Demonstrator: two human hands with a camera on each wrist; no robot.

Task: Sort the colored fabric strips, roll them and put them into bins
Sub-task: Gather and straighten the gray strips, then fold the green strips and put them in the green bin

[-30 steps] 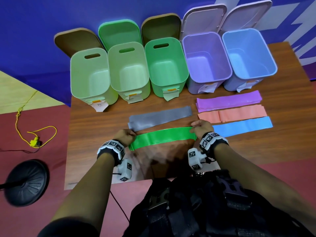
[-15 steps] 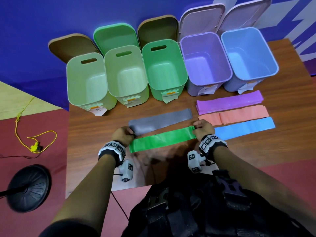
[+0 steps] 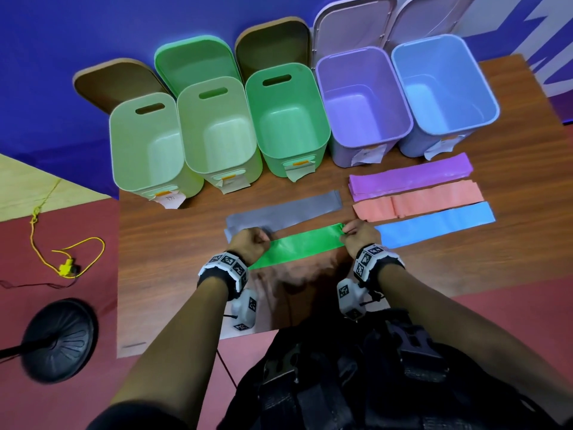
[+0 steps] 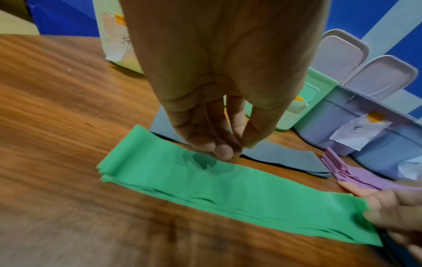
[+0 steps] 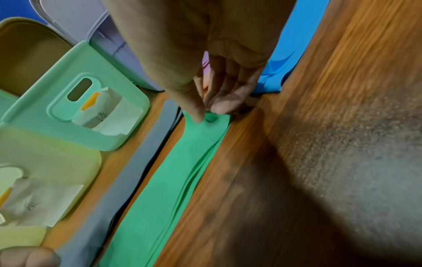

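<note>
Green fabric is what I have in hand: the green strips (image 3: 302, 245) lie flat as a small stack on the desk (image 3: 173, 268), just in front of the grey strips (image 3: 288, 212) and left of the blue strip (image 3: 434, 223). My right hand (image 3: 359, 238) pinches the stack's right end, thumb on top and fingers curled under the edge, as the right wrist view shows. My left hand (image 3: 249, 245) is at the other end with its fingers bunched and pointing down; in the left wrist view the fingertips (image 4: 222, 150) sit at the far edge of the green, but I cannot tell whether this grip has hold of the fabric or only touches it.

I judge the sorting largely done, since each colour lies in its own pile: purple strips (image 3: 409, 176) and salmon strips (image 3: 418, 203) behind the blue. The step in hand looks like squaring up the green before rolling. The next move calls for one end to be turned over on itself and rolled tightly along the length, with the layers kept aligned so they do not fan out.

Five bins stand open along the back: a pale green bin (image 3: 121, 169), a second pale green bin (image 3: 186, 144), a green bin (image 3: 322, 131), a purple bin (image 3: 403, 119) and a blue bin (image 3: 490, 107). All five show bare bottoms; nothing is in them yet.
</note>
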